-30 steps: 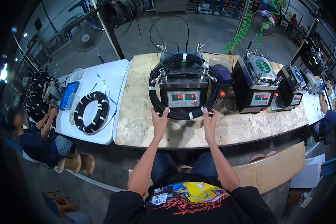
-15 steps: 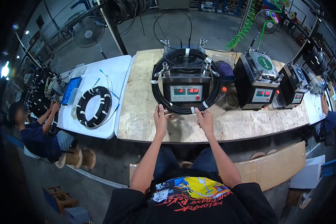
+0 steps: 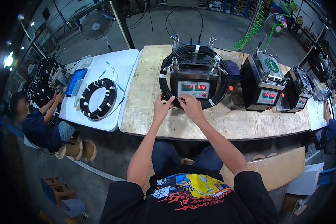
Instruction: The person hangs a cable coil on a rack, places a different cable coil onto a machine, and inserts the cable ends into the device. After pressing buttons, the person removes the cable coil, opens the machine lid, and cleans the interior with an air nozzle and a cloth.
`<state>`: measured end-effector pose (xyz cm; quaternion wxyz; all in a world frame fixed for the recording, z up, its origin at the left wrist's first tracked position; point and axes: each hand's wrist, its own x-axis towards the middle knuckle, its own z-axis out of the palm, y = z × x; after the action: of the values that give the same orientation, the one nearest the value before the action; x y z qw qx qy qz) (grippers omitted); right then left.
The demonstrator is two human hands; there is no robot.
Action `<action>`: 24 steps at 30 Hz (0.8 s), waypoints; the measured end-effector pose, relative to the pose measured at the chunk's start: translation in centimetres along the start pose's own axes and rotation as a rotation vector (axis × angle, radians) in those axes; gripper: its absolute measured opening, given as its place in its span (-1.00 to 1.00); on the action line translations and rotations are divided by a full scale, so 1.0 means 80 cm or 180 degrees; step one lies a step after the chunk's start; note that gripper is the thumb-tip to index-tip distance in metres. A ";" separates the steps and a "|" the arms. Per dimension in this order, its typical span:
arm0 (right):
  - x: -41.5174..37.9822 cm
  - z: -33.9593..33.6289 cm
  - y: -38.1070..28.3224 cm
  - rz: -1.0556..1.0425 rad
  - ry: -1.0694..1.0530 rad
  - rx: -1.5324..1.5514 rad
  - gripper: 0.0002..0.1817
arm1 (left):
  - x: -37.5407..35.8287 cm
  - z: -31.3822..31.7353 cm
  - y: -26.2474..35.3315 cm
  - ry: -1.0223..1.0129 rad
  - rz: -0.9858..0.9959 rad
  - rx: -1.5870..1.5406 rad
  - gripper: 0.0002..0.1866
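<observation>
A large coil of black cable (image 3: 163, 84) with white bands leans around a metal machine with a red digital display (image 3: 193, 88). At the coil's lower left edge, my left hand (image 3: 163, 109) has its fingers closed on the cable. Close beside it, my right hand (image 3: 191, 106) pinches the same stretch of cable. The fingertips of both hands nearly meet, and they hide the band or cable part between them. A thin loop of the cable (image 3: 202, 24) rises above the machine's top.
Two similar machines, one nearer (image 3: 265, 82) and one farther (image 3: 298, 91), stand to the right on the wooden table (image 3: 145, 119). A round jar (image 3: 236, 100) sits between. On the white table (image 3: 127, 59) lie another cable coil (image 3: 85, 100) and a blue tray (image 3: 75, 81). A person (image 3: 41, 123) works at left.
My right hand has moved left along the coil toward my left hand, so the two now nearly touch. The machine's left display reads 3 instead of 2. The view has shifted slightly.
</observation>
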<state>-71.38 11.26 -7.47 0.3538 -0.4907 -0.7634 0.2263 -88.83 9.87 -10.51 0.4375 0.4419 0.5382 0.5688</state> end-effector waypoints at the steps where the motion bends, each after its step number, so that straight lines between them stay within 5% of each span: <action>1: 0.001 0.001 0.002 -0.0035 0.0053 0.0004 -0.82 | 0.001 -0.004 -0.001 -0.0101 -0.0016 -0.0034 -0.63; 10: -0.004 0.020 -0.001 0.0005 0.0006 0.0742 -0.87 | -0.011 0.012 0.010 0.0096 0.0114 -0.0432 -0.62; 17: -0.026 0.030 -0.017 -0.0365 -0.0078 -0.0495 -0.86 | -0.006 0.004 0.007 -0.0047 -0.0185 -0.0563 -0.53; 24: -0.023 0.031 -0.015 -0.0644 0.0129 -0.0620 -0.87 | -0.008 0.011 0.005 0.0044 -0.0205 -0.0461 -0.58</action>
<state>-73.47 9.13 -8.85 0.3408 -0.4478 -0.8201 0.1043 -87.80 9.43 -10.10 0.4827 0.3876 0.5127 0.5949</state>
